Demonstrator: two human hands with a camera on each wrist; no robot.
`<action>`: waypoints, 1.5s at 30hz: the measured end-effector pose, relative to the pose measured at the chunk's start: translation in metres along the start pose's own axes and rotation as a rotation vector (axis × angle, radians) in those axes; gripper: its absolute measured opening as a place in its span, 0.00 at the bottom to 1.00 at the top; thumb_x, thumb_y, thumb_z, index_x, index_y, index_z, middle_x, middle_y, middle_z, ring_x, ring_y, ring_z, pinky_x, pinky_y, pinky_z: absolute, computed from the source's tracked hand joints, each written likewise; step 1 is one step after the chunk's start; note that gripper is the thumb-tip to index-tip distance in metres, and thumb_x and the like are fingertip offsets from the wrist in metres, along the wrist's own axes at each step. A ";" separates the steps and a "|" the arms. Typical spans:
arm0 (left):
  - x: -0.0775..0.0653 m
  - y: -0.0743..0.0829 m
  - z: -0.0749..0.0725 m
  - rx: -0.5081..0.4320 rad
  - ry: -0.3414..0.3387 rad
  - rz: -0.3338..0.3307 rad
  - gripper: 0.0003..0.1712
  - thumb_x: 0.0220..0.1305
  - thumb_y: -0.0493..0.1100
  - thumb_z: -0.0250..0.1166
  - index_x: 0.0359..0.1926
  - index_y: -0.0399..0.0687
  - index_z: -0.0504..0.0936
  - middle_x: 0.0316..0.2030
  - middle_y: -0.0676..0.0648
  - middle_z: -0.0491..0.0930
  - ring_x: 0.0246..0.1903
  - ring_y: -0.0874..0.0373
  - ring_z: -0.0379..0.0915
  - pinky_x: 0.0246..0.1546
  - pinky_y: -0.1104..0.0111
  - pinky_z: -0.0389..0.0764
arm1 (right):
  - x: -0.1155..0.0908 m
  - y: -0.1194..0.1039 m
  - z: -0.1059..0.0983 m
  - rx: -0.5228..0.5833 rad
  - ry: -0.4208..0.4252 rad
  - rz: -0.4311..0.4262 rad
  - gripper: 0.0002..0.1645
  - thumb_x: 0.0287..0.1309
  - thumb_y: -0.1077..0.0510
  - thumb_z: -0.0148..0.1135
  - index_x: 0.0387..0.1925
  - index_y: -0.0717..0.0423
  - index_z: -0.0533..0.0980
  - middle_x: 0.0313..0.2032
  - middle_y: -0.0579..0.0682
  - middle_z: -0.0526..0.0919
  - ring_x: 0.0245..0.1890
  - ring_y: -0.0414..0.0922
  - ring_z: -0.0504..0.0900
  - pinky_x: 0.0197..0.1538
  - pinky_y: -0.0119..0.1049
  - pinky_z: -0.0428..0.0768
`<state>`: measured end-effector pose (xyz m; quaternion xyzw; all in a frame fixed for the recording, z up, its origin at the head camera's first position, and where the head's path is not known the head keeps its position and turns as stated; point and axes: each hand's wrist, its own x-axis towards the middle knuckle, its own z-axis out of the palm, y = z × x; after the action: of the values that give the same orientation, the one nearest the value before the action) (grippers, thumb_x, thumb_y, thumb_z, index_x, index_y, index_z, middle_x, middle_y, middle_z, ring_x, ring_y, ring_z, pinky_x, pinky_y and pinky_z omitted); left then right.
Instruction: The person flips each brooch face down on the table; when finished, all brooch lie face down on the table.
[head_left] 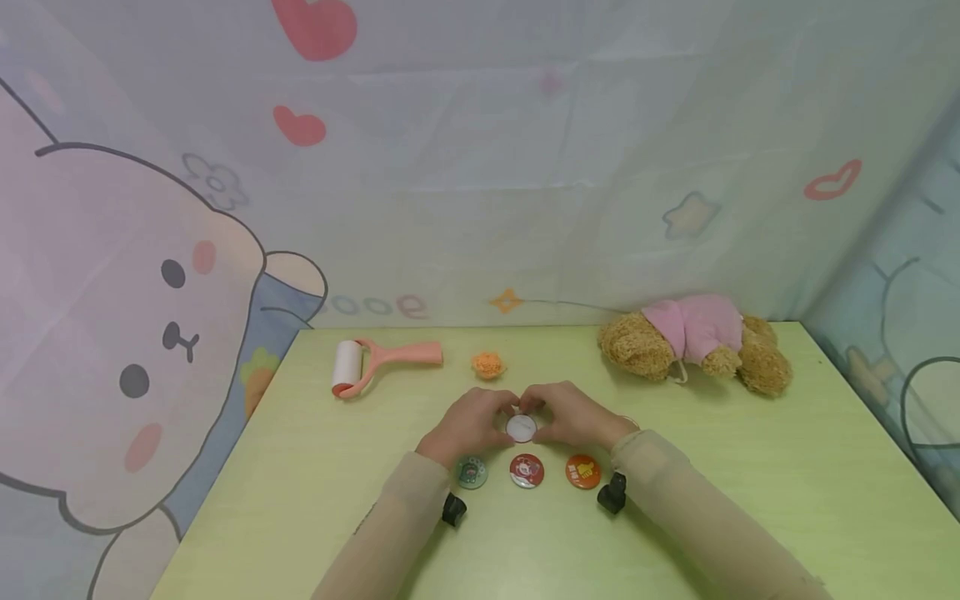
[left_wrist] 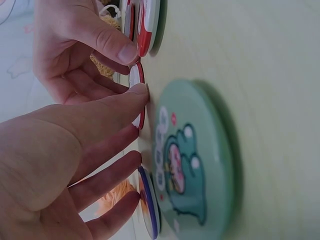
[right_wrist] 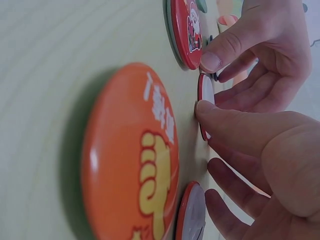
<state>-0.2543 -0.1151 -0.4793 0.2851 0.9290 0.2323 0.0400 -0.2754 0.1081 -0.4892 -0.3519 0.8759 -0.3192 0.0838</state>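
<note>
A round white-faced badge (head_left: 521, 428) with a red rim lies on the table between the two hands. My left hand (head_left: 472, 421) holds its left edge between thumb and forefinger, and my right hand (head_left: 577, 417) holds its right edge likewise. Nearer the body lie a green badge (head_left: 472, 472), a red badge (head_left: 527, 471) and an orange badge (head_left: 582, 472) in a row. By the left hand's other fingers, the left wrist view shows a blue-rimmed badge (left_wrist: 149, 202). Another pale badge with a red rim (right_wrist: 192, 212) lies beside the right fingers in the right wrist view.
At the back left lies a lint roller (head_left: 386, 358) with a pink handle. A small orange item (head_left: 489, 365) sits behind the hands. To the back right a plush toy (head_left: 697, 342) in pink clothing lies against the printed cloth backdrop (head_left: 480, 208).
</note>
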 end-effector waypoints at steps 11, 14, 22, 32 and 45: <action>0.000 0.001 0.002 0.031 0.015 -0.012 0.28 0.55 0.42 0.82 0.57 0.48 0.85 0.44 0.51 0.89 0.49 0.50 0.82 0.56 0.56 0.81 | 0.001 0.002 0.001 -0.010 0.007 -0.001 0.22 0.55 0.62 0.80 0.51 0.55 0.82 0.49 0.48 0.88 0.54 0.46 0.84 0.62 0.47 0.81; 0.000 0.003 0.001 0.042 0.011 -0.021 0.28 0.56 0.43 0.81 0.58 0.49 0.85 0.44 0.50 0.89 0.50 0.49 0.82 0.57 0.55 0.80 | 0.000 0.002 0.000 -0.003 -0.005 0.004 0.22 0.56 0.62 0.80 0.52 0.55 0.82 0.50 0.49 0.88 0.55 0.47 0.84 0.63 0.48 0.81; 0.001 0.004 0.001 0.047 -0.001 -0.043 0.29 0.56 0.43 0.81 0.59 0.46 0.85 0.46 0.50 0.89 0.52 0.49 0.82 0.60 0.54 0.79 | -0.004 0.001 -0.010 -0.022 -0.015 0.040 0.24 0.58 0.61 0.78 0.56 0.55 0.81 0.53 0.51 0.87 0.56 0.50 0.84 0.63 0.50 0.81; -0.001 -0.002 -0.012 -0.106 -0.034 -0.061 0.27 0.66 0.45 0.75 0.64 0.43 0.82 0.54 0.44 0.86 0.57 0.49 0.81 0.61 0.56 0.81 | -0.003 0.002 -0.022 -0.034 0.037 0.041 0.19 0.66 0.59 0.71 0.57 0.57 0.81 0.54 0.53 0.86 0.56 0.52 0.84 0.60 0.52 0.82; -0.012 -0.022 -0.027 -0.146 0.021 -0.057 0.25 0.69 0.44 0.71 0.63 0.39 0.81 0.56 0.40 0.85 0.59 0.43 0.80 0.61 0.51 0.81 | 0.007 -0.009 -0.028 0.010 0.068 0.015 0.21 0.67 0.58 0.71 0.59 0.60 0.80 0.55 0.55 0.86 0.57 0.54 0.83 0.61 0.54 0.81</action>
<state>-0.2617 -0.1490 -0.4657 0.2527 0.9177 0.3011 0.0576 -0.2860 0.1129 -0.4614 -0.3339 0.8792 -0.3348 0.0583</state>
